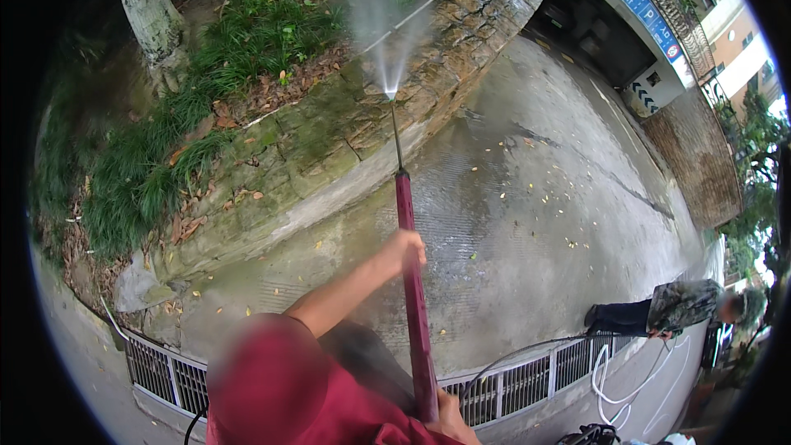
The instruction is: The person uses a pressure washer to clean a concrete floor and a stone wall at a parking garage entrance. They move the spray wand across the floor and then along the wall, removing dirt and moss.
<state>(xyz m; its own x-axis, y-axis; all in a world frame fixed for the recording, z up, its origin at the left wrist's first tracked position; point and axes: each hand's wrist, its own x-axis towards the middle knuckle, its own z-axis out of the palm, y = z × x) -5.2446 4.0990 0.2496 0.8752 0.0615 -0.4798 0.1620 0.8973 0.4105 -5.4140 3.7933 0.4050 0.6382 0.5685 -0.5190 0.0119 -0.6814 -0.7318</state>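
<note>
A long pressure washer wand (419, 313) with a dark red body and thin metal tip slants up across the middle. My left hand (405, 251) is closed around its body, with the left arm stretched forward. Lower down, my right hand (449, 419) grips the rear end; part of it is cut off by the lower edge. From the nozzle (390, 96) a white fan of water (387, 49) sprays over the top of a low stone wall (329, 128). Green moss covers the wall's nearer part, while the stone past the spray looks wet and brown.
Grass (247, 45) and a tree trunk (148, 12) lie beyond the wall. A wet concrete ramp (535, 198) leads to a garage entrance (589, 21). Behind a metal drain grate (527, 387), another person (680, 309) stands near a looped white hose (610, 395). A dark hose (511, 354) crosses the ramp.
</note>
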